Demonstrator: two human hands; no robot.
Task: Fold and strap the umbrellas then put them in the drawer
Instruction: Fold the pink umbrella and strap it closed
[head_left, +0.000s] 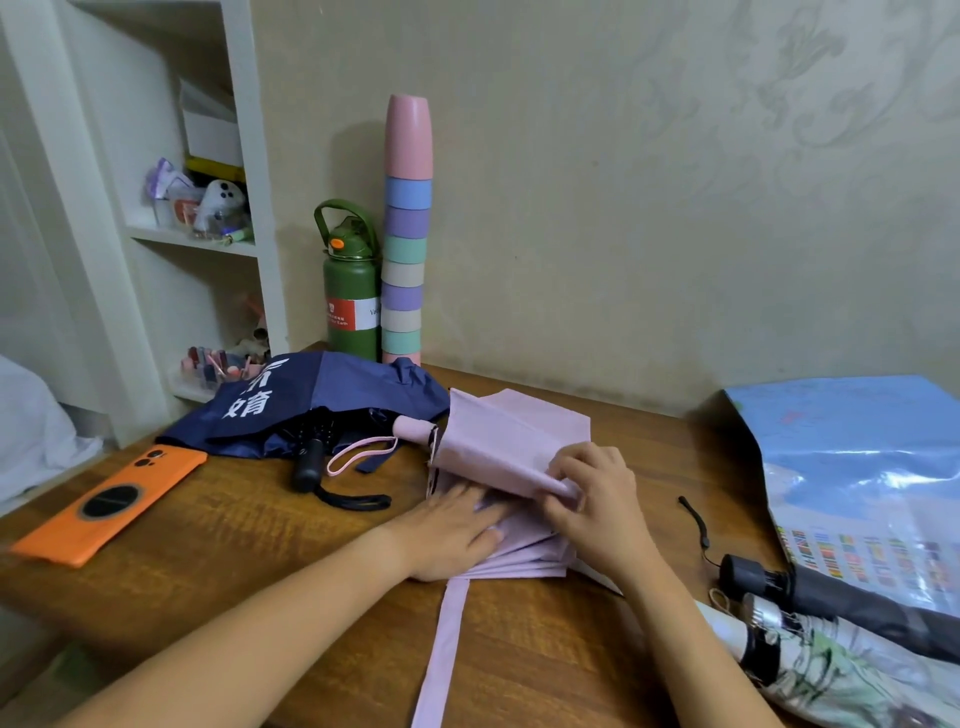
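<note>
Pale pink folding fabric umbrella (511, 457): laid on the brown wooden table (218, 551), canopy panels partly pleated, strap trailing toward the viewer.
Left hand (457, 530): laid flat, fingers straight, pressed on the lower pleats.
Right hand (597, 499): fingers curled, a fabric fold pinched.
Navy blue umbrella (311, 395): left unfolded behind.

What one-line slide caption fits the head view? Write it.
Left hand flattens the pink umbrella while right hand pinches its fold.

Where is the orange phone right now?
In the head view, the orange phone lies face down at the table's left edge, just in front of the navy umbrella.
</note>
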